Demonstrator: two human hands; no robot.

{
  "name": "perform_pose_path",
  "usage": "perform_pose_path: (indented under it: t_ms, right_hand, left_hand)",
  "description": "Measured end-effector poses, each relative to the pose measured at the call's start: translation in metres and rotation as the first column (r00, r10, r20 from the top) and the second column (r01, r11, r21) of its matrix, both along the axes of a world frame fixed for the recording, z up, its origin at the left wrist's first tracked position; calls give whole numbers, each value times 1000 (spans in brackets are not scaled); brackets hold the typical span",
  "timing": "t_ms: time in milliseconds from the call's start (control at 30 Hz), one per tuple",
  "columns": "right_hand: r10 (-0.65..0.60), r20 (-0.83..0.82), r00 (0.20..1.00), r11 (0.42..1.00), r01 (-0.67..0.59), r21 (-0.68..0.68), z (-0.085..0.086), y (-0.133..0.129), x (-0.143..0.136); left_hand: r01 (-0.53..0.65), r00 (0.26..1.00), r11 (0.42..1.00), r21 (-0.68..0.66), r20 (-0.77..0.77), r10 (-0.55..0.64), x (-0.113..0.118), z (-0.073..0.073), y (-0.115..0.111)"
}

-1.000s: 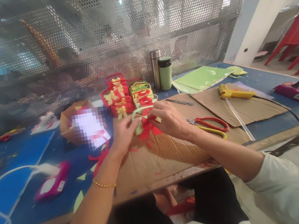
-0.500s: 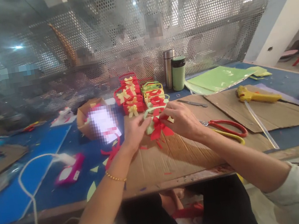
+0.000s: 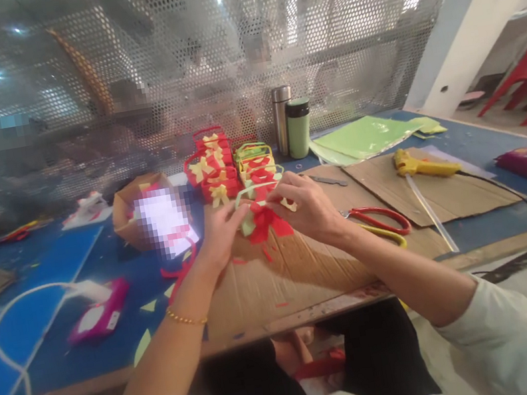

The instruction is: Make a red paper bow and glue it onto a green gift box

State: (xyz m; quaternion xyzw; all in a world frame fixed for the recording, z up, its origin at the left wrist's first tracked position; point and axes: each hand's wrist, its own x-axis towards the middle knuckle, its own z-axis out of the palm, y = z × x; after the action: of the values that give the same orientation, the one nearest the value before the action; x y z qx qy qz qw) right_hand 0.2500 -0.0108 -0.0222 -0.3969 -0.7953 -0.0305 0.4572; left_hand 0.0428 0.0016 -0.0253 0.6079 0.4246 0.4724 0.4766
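Observation:
A small pale green basket (image 3: 247,226) with a thin handle is between my hands, over the cardboard. A red bow (image 3: 270,222) lies across its front. My left hand (image 3: 221,233) pinches the basket's left side, thumb and fingers together. The fingers of my right hand (image 3: 305,202) are closed on the bow's upper right part, and the fingertips partly cover it. Just beyond stand red baskets (image 3: 218,181) with cream bows and a row of green and yellow baskets (image 3: 255,158) with red bows.
Red-and-yellow-handled scissors (image 3: 380,215) and a yellow glue gun (image 3: 422,165) lie to the right on cardboard (image 3: 465,194). Two flasks (image 3: 299,131) stand behind, beside green sheets (image 3: 365,138). A lit phone (image 3: 166,220) leans on a cardboard box (image 3: 127,213); a purple power strip (image 3: 101,312) is left.
The camera has turned rightward, so everything sits further left and a second purple power strip shows fully. Both hands stay at the basket and bow, with only slight finger movement.

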Motion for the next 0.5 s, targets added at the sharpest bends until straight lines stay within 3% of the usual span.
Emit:
perform_pose_path:
  t_ms: [133,300,400,500]
  right_hand:
    - [-32,-76,997,995,39,90,1,-9,6]
    - [-46,-18,999,995,47,86,-13,-19,11]
    - [-121,-81,989,991,116,-66,-21,-18,13]
    - [-206,-110,972,935,162,-316,-23,-13,14]
  left_hand:
    - [31,996,999,-22,85,-29,-1,0,4]
    - [5,993,998,-56,119,2,-5,-2,9]
    - [-7,991,997,-82,133,18,-8,-4,12]
    - [-24,990,998,-61,136,32,-10,-6,14]
